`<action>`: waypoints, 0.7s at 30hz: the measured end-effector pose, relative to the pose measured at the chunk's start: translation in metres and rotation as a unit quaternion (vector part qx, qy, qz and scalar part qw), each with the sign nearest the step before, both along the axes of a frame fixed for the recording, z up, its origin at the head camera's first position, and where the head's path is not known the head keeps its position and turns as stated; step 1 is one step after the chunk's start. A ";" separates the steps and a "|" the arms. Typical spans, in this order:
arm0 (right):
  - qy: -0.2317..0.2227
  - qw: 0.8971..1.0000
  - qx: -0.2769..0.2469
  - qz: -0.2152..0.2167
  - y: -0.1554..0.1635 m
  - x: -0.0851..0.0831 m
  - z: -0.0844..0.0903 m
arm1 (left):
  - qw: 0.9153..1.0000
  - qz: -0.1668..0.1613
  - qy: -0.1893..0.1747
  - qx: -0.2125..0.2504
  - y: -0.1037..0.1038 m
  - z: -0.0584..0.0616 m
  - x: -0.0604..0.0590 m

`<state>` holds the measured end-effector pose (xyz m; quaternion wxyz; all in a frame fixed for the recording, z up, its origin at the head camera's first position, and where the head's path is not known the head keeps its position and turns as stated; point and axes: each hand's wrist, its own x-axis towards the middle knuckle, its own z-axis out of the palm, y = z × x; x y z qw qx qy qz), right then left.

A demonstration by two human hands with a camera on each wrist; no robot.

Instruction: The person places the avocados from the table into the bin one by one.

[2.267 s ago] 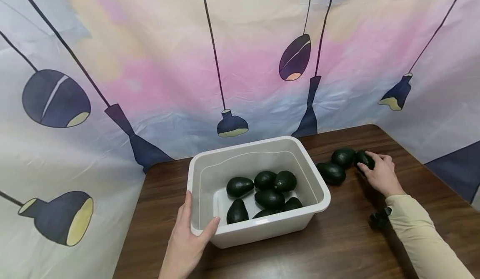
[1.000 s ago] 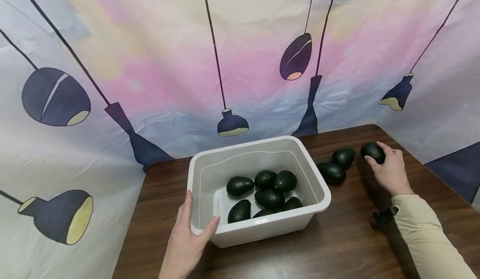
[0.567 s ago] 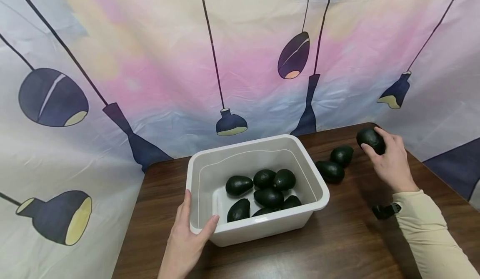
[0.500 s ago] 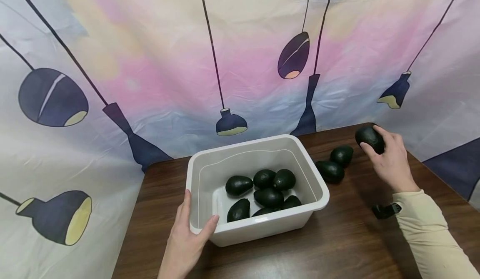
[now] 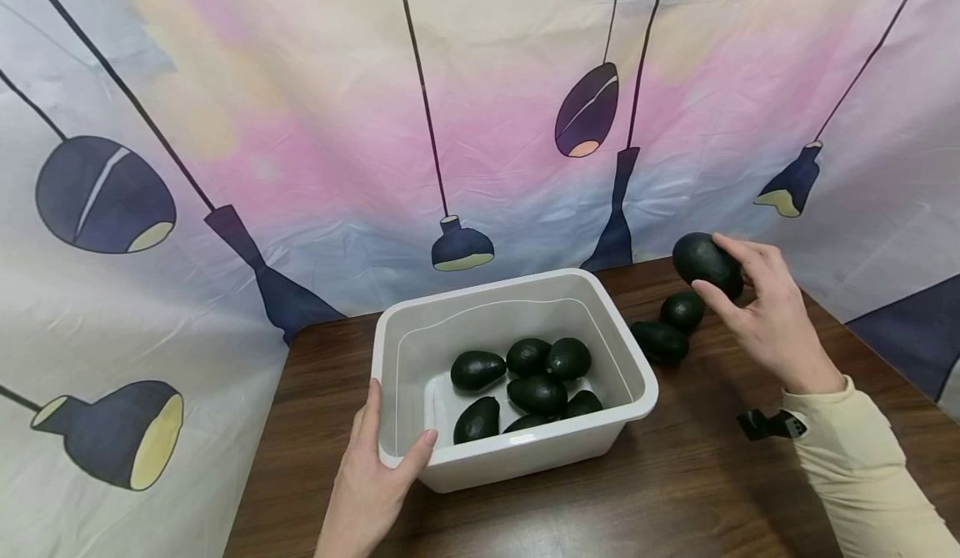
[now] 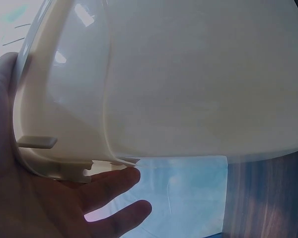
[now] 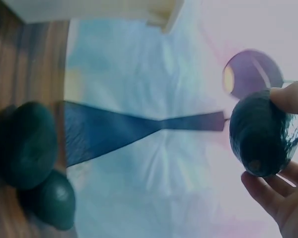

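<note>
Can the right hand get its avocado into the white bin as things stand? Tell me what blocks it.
Probably yes. The right hand holds the avocado lifted above the table, the white bin is open-topped with bare floor showing, and the left hand grips only its near-left corner.

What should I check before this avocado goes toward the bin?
1. Grip: right hand holds the lifted avocado between fingers and thumb: ok.
2. Lift: it is off the table, above the two loose avocados: ok.
3. Bin steadied: left hand grips the near left corner of the white bin: ok.
4. Landing room: bare floor shows at the bin's left side beside the avocados inside: ok.
5. Path over the right rim: nothing in the way: ok.
6. Grip firmness: cannot tell.
</note>
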<state>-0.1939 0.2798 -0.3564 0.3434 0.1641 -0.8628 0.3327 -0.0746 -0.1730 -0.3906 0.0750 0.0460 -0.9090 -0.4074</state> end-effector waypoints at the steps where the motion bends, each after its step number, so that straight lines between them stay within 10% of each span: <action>1: 0.008 1.000 0.003 0.007 -0.002 0.002 0.003 | 1.000 0.000 0.001 0.001 0.000 0.000 0.000; 21: 0.057 0.982 0.039 0.178 -0.046 0.019 0.021 | 1.000 0.001 0.002 0.004 0.000 0.000 0.001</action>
